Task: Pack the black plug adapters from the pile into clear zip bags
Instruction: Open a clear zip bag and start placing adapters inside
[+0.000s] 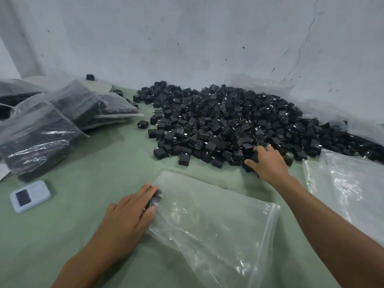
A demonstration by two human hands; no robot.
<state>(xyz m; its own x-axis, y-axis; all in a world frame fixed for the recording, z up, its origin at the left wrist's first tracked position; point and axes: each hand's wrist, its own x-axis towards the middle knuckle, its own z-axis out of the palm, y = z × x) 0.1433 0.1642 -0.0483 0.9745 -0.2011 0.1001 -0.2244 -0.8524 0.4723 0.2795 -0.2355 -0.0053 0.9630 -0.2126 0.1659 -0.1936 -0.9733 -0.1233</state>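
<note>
**Both hands on adapters: one at the bag mouth, one at the pile**

The left hand [128,217] lay at the open mouth of a clear zip bag [207,221]. Its fingers were curled round a few black plug adapters [155,199]; this part was blurred, so their number could not be told. The right hand [269,163] was stretched forward to the near edge of the pile [224,121], with fingers and thumb closed over some more adapters there.

The bag lay flat between the two forearms, almost empty. Far to the left of the left hand were filled bags [41,138], and nearer, just left of it, a small white device [30,196]. Right of the right forearm lay empty bags [349,183]. All rested on a green table cover [104,163].

The adapters looked like small, hard, light cubes with smooth sides, so I judged that several could be taken in one handful. They would probably slip if held loosely, so the fingers should close round the bodies and not catch the metal pins. The bag was thin and limp. Its mouth would likely collapse unless one lip was pinched and lifted. A full bag should be heavy and better carried from below.
</note>
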